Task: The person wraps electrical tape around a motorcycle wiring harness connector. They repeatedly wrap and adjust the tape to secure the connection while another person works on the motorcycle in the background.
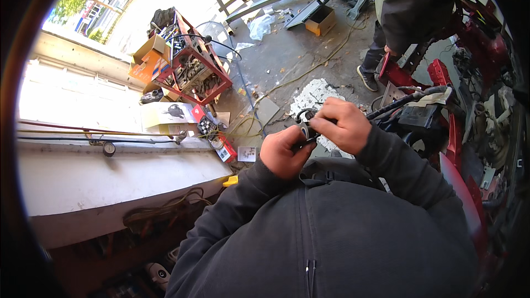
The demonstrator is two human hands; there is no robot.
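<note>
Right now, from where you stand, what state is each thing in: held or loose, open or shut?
Left hand: closed on a small dark part
Right hand: closed on the same part
Small dark part: held between both hands
Orange cardboard box: flaps open
Red cart: loaded
Floor box: open-topped
Clear plastic bag: crumpled, loose
Round gauge: reading too small to tell

A small dark part (305,126), curved on top, pale grey lower down, sits partly hidden between left hand (284,152) and right hand (343,125).
</note>
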